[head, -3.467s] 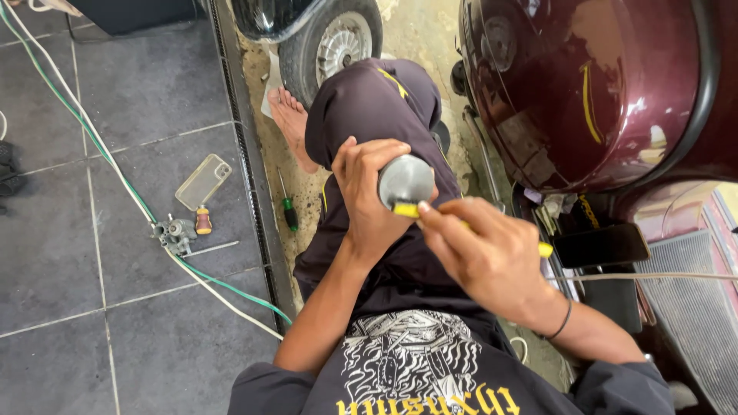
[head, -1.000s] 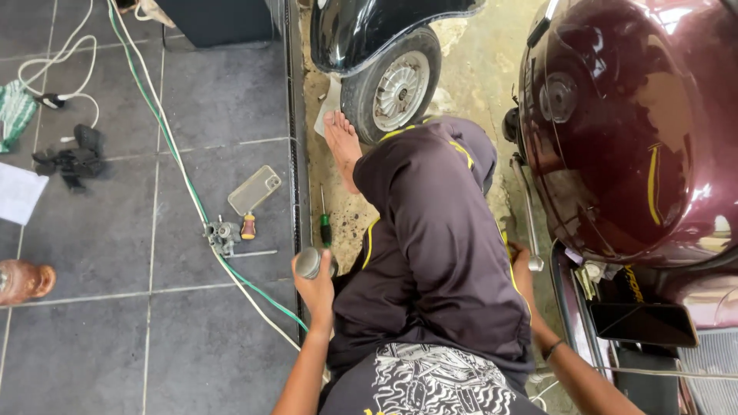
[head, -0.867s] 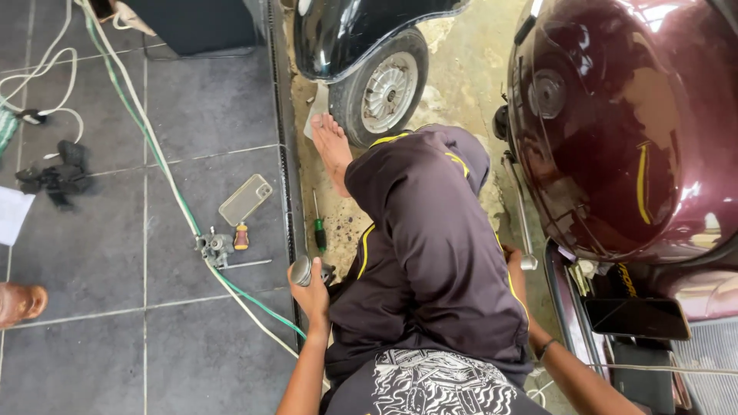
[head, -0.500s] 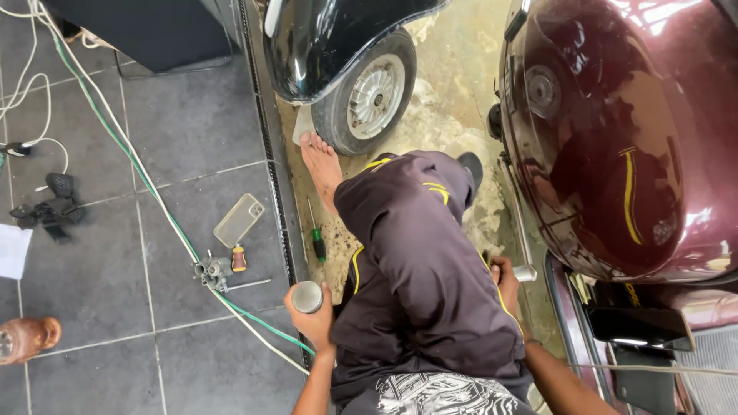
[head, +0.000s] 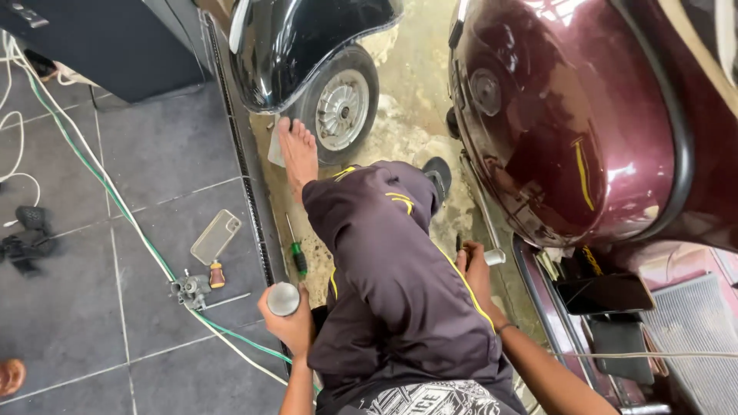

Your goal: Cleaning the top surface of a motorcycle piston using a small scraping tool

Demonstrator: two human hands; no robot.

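Note:
My left hand [head: 292,327] is shut on a round silver metal cylinder [head: 283,299], held low beside my left knee above the floor's edge. My right hand [head: 477,269] rests on the ground to the right of my bent leg in dark trousers [head: 392,277], close to the maroon scooter body [head: 569,131]. Its fingers are closed round a small tool with a pale cylindrical end [head: 494,257] and a dark tip. A green-handled screwdriver [head: 296,253] lies on the concrete just ahead of my left hand.
My bare foot [head: 298,150] reaches toward the wheel [head: 342,107] of a black scooter. On the grey tiles lie a clear phone case [head: 216,236], a small metal engine part [head: 188,288], a tiny orange bottle [head: 218,274] and green and white cables [head: 115,204].
My left hand has come down from my lap to the left of my knee with the cylinder. My right hand dropped to the ground by the maroon scooter.

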